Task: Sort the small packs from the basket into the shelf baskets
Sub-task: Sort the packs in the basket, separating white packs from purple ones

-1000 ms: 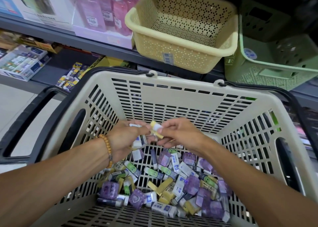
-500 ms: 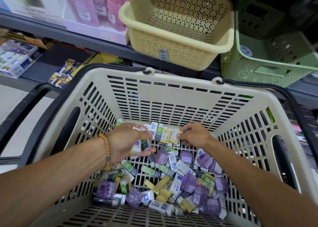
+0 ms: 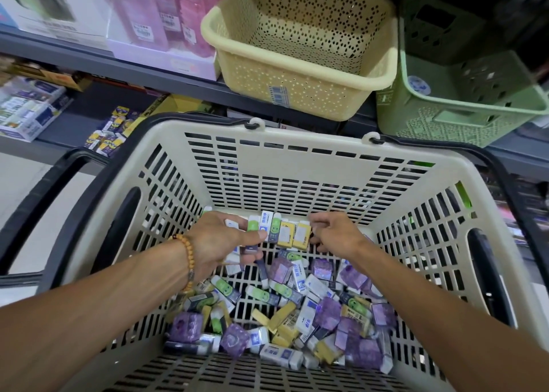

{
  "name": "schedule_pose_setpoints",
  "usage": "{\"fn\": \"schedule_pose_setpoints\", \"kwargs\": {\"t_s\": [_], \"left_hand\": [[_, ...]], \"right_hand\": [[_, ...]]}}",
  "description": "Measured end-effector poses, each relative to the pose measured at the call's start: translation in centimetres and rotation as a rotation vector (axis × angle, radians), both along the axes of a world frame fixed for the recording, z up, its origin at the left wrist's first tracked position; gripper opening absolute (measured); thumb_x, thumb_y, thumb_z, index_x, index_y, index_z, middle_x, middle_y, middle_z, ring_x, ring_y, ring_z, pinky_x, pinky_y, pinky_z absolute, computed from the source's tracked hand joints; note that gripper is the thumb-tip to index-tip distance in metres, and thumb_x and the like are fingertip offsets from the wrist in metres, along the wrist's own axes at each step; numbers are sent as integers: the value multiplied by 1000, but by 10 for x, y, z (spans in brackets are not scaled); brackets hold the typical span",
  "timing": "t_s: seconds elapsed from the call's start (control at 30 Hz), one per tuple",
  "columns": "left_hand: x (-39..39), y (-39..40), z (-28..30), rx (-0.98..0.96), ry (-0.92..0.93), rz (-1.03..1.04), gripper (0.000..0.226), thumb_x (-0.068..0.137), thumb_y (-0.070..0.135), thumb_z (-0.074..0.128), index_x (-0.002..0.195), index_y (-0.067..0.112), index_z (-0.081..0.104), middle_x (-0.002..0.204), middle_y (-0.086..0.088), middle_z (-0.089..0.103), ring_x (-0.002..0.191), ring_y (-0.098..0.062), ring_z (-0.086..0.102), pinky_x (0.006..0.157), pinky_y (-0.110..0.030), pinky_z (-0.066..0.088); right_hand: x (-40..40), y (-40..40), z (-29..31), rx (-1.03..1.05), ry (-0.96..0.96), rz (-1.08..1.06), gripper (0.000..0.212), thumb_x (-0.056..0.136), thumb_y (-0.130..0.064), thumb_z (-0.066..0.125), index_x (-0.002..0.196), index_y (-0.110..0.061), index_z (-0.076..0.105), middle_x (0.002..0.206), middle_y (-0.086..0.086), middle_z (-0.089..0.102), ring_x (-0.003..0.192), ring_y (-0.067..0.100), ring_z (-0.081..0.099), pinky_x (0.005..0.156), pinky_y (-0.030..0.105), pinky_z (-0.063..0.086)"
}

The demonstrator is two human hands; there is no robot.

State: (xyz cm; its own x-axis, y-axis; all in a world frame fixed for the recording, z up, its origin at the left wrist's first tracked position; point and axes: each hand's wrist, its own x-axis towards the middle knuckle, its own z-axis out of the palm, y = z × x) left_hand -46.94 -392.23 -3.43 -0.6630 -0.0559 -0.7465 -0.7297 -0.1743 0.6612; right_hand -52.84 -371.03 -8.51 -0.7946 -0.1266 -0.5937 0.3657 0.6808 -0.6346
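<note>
A fanned row of small packs [image 3: 277,231], white, green-faced and yellow, is gripped in the left hand [image 3: 219,244], its fingers [image 3: 255,237] closed with the thumb pressed across the fronts. The right hand [image 3: 334,237] is held just beside the yellow end of that row, its fingers [image 3: 319,223] curled and pinched toward the outermost pack; whether that pack is actually clamped cannot be told. A beaded bracelet [image 3: 187,259] is worn on the left wrist. Both hands are kept low inside the beige shopping basket [image 3: 297,156], near its far wall. Beneath and nearer the camera, a loose heap of packs [image 3: 285,323] in purple, yellow, white and green is spread over the slatted floor. On the shelf [image 3: 89,58] above, a cream shelf basket [image 3: 297,73] and a green shelf basket [image 3: 463,94] are seen, and no packs can be made out in either. The sorting is therefore judged to be at an early stage: one handful is gathered, nothing visibly delivered, and most of the stock is left in the heap.
</note>
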Motion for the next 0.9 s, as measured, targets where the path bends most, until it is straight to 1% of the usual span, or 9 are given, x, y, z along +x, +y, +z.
{"fn": "schedule_pose_setpoints", "kwargs": {"t_s": [0.07, 0.13, 0.2, 0.23, 0.37, 0.57, 0.67, 0.8, 0.9], "left_hand": [[0, 0, 0, -32, 22, -7, 37, 67, -4, 80, 98, -1, 60, 90, -25, 71, 68, -33, 73, 54, -32, 60], [1, -1, 0, -70, 44, -15, 34, 67, -5, 80, 93, -1, 59, 92, -22, 70, 66, -30, 73, 52, -30, 59], [1, -3, 0, -123, 74, -49, 31, 67, -5, 81, 88, -1, 58, 93, -22, 68, 66, -28, 72, 53, -29, 59], [1, -3, 1, -151, 94, -76, 30, 67, -5, 81, 86, 0, 58, 91, -22, 67, 67, -27, 72, 55, -30, 59], [2, -7, 7, -191, 107, -177, 32, 71, -4, 79, 95, -2, 58, 84, -17, 66, 70, -25, 70, 69, -37, 61], [17, -38, 29, 32, -178, -72, 25, 80, -13, 59, 104, -9, 57, 86, -25, 67, 65, -26, 68, 59, -33, 60], [29, -53, 40, 16, -163, -11, 31, 81, -16, 54, 111, -13, 56, 104, -30, 68, 78, -30, 70, 62, -33, 61], [40, -58, 41, -4, -101, 86, 59, 75, -14, 62, 129, -11, 38, 105, -27, 69, 90, -31, 72, 79, -42, 58], [42, -59, 38, -34, -99, 118, 49, 80, -11, 62, 125, -12, 42, 103, -24, 71, 89, -30, 73, 72, -37, 60]], "right_hand": [[0, -4, 0, 42, 143, 13, 29, 98, -2, 44, 119, -3, 64, 123, 11, 64, 102, 26, 66, 90, 43, 55], [3, -13, 8, -25, 220, 58, 18, 96, -17, 56, 97, -11, 73, 100, 1, 72, 91, 20, 70, 81, 33, 59], [8, -28, 19, -224, 80, 91, 16, 93, -34, 63, 92, -21, 72, 87, -1, 73, 73, 12, 70, 66, 24, 58], [10, -36, 23, -309, -8, 103, 16, 92, -35, 65, 91, -21, 72, 84, 3, 73, 68, 12, 69, 62, 22, 56], [15, -57, 28, -422, -139, 117, 10, 90, -19, 69, 83, -12, 71, 70, 2, 69, 57, 9, 62, 55, 20, 52], [-3, -72, 16, -462, -222, 4, 11, 93, -13, 63, 90, -4, 67, 73, 10, 68, 55, 14, 62, 52, 22, 53], [-10, -96, 5, -395, -220, 42, 14, 94, -10, 61, 99, 2, 67, 74, 11, 70, 56, 14, 64, 51, 21, 54], [-12, -129, -12, -386, -243, 84, 12, 95, -9, 61, 96, 1, 67, 70, 9, 70, 54, 13, 67, 55, 23, 57], [-13, -145, -21, -383, -234, 95, 13, 96, -8, 59, 104, -1, 66, 79, 10, 71, 60, 14, 69, 64, 28, 59]]}}
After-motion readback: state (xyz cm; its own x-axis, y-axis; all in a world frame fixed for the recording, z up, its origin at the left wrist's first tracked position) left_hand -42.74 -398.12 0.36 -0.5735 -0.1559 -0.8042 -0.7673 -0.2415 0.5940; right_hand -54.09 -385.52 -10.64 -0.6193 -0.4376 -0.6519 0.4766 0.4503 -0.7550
